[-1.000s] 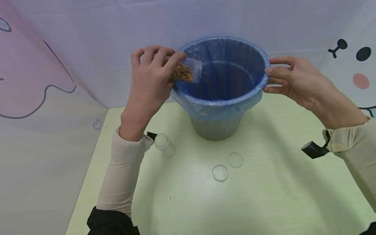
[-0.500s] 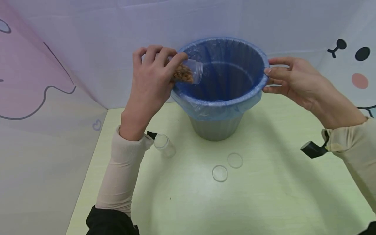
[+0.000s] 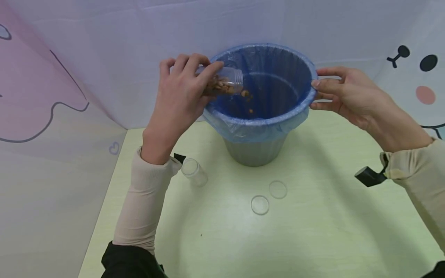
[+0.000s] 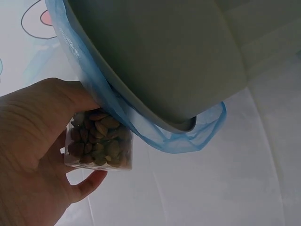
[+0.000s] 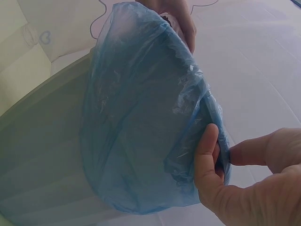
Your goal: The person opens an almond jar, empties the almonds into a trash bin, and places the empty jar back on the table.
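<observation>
My left hand (image 3: 179, 90) grips a clear plastic jar (image 3: 233, 77) of almonds, tipped on its side with its mouth over the left rim of a trash bin (image 3: 255, 152). A few almonds (image 3: 245, 94) are in the air just below the mouth. In the left wrist view, brown almonds (image 4: 107, 134) fill the jar's bottom end. A blue bag (image 3: 257, 131) lines the grey bin and folds down over its rim. My right hand (image 3: 359, 94) pinches the lined rim at the right, thumb on the inner side and fingers outside, as the right wrist view shows.
A second clear jar (image 3: 195, 173) stands on the pale table (image 3: 313, 231) near my left wrist. Two clear round lids (image 3: 260, 205) lie in front of the bin. A light printed cloth (image 3: 139, 77) hangs behind the bin.
My left hand has tilted the jar further and shifted slightly right. Almonds now drop from its mouth into the bin. My right hand stays on the rim.
</observation>
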A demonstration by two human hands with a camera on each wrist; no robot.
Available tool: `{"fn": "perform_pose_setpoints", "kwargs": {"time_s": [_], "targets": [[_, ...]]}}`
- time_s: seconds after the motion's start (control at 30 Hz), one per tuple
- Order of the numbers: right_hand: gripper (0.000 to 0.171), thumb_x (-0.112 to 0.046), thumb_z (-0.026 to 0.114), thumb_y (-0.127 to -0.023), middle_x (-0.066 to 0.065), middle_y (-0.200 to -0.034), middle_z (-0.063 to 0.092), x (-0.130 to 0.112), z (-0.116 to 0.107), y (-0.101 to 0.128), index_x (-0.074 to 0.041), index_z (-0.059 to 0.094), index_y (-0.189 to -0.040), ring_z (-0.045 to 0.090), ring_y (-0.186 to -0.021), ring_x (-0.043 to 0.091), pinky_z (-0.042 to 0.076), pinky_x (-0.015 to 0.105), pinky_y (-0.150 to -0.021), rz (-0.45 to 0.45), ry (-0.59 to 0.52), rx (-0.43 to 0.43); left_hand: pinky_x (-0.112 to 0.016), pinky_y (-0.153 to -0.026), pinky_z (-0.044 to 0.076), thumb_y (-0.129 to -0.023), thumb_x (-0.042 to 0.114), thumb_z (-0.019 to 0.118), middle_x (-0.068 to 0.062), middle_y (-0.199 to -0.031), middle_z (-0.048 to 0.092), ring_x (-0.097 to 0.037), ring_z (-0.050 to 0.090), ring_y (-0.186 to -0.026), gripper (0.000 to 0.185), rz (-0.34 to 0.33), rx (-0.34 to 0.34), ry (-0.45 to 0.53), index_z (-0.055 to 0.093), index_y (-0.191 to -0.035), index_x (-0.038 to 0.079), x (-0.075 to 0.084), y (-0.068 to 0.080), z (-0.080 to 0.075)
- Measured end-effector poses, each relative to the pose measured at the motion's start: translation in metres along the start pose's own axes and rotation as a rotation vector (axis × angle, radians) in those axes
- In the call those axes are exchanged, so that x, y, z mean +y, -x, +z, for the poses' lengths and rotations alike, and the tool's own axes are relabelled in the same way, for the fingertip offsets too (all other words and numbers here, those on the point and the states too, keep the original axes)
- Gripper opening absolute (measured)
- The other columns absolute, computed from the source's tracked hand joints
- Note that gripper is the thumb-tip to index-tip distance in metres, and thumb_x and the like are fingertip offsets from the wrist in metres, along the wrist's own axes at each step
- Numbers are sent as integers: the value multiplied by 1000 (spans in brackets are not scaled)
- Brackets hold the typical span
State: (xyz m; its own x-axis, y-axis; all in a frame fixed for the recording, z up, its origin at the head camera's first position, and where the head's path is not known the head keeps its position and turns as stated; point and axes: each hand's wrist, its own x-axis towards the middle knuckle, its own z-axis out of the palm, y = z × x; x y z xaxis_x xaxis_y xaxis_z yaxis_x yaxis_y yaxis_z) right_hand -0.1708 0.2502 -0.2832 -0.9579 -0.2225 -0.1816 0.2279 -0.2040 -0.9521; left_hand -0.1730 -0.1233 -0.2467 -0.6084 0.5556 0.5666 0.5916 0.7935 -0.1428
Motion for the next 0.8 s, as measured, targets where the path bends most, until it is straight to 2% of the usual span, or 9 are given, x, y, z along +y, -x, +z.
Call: {"fn": "perform_pose_setpoints", "kwargs": {"time_s": [0.8], "targets": [[82, -4, 61, -103, 7, -109, 75, 1, -1, -1, -8, 9, -167, 76, -87, 20, 63, 32, -73, -3, -12, -3, -58, -107, 37, -89, 21, 85, -9, -134, 64, -36, 55, -125, 61, 1, -7, -9, 61, -145, 24, 1, 4, 0]]}}
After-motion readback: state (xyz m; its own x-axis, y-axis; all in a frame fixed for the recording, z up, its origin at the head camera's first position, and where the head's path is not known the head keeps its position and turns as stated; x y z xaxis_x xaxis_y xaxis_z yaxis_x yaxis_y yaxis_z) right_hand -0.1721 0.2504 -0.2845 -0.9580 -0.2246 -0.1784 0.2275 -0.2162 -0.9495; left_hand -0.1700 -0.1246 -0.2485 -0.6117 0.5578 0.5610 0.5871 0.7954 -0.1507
